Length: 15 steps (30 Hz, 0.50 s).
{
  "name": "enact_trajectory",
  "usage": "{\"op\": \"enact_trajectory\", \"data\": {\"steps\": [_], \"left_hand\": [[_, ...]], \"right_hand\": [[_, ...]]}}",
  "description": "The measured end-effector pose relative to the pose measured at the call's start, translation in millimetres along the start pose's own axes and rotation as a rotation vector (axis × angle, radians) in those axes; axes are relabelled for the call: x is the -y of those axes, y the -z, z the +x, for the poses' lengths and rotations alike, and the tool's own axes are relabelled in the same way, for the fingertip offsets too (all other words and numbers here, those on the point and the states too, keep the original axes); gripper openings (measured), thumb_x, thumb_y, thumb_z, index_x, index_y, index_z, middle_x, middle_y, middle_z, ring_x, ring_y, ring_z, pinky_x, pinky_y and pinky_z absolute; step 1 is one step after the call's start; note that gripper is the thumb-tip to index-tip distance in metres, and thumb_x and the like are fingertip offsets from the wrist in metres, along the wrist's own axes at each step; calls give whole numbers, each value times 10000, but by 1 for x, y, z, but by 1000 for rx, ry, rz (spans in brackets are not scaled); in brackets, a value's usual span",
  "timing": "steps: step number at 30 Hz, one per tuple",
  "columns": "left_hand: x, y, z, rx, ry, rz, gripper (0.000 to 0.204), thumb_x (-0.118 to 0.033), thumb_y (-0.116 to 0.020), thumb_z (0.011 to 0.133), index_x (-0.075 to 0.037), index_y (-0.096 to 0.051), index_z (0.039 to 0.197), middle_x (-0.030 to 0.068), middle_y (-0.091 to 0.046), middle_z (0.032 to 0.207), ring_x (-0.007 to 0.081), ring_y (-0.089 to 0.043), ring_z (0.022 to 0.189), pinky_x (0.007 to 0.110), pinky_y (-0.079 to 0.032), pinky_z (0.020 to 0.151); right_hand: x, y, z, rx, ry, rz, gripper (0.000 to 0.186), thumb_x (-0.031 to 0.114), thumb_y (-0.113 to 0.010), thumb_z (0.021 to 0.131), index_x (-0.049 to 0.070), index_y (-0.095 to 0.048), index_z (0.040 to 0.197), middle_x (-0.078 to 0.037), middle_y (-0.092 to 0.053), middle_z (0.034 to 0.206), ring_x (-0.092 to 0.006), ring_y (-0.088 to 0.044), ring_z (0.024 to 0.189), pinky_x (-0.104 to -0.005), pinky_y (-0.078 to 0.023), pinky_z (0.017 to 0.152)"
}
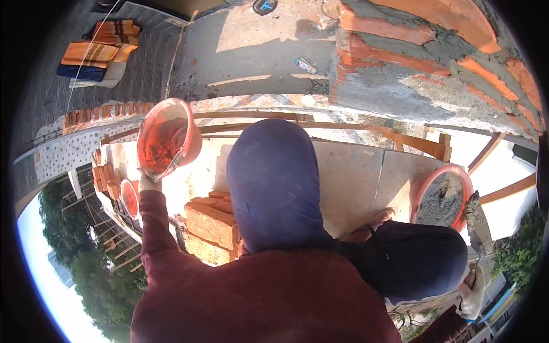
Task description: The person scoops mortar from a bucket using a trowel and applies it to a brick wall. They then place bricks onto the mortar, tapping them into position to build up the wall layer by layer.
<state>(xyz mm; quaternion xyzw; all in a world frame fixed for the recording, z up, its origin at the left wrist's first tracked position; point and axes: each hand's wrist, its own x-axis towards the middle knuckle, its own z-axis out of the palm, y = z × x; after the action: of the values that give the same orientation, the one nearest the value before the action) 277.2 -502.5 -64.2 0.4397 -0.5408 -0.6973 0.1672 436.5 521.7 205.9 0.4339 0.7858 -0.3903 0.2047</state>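
Observation:
My left hand grips the lower rim of a red bucket, held up at arm's length. The bucket is tilted so its inside shows, with only reddish residue and some grey smears on the wall. My right hand, in a pale glove, is closed round the handle of a trowel at the far right. Mortar is smeared on the trowel's blade, which stands upright beside a second red bucket. Grey mortar fills much of that bucket. My bent knees, in dark blue trousers, lie between the two buckets.
Stacked orange bricks stand on the boards by my left arm. Another red bucket and more bricks sit farther left. A partly mortared brick wall rises ahead on the right. Wooden rails run in front; a drop shows at left.

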Motion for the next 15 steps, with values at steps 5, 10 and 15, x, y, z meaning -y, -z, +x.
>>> {"op": "enact_trajectory", "data": {"steps": [5,10,15], "left_hand": [[-39,133,-2,-221,122,57,426,-542,-536,1105,-135,-658,1133,-2,-633,877,161,-608,711,248,-451,555],[-12,69,-25,-374,136,662,451,-513,-587,1082,-99,-649,1249,49,-659,1061,207,-629,907,318,-485,726],[-57,34,-16,-583,-97,1220,521,-484,-637,1058,-62,-639,1365,100,-685,1244,252,-651,1103,388,-520,897]], "right_hand": [[34,-36,12,-235,209,-553,500,61,-634,770,-6,-652,1264,-292,-690,983,-512,-664,942,-488,-539,811],[40,-23,-17,-264,303,-523,371,177,-659,885,-45,-630,1182,-268,-650,881,-470,-685,867,-477,-532,757],[20,-81,56,67,259,-517,361,322,-600,1039,-31,-639,1108,-287,-697,890,-509,-691,887,-529,-539,769]]}}
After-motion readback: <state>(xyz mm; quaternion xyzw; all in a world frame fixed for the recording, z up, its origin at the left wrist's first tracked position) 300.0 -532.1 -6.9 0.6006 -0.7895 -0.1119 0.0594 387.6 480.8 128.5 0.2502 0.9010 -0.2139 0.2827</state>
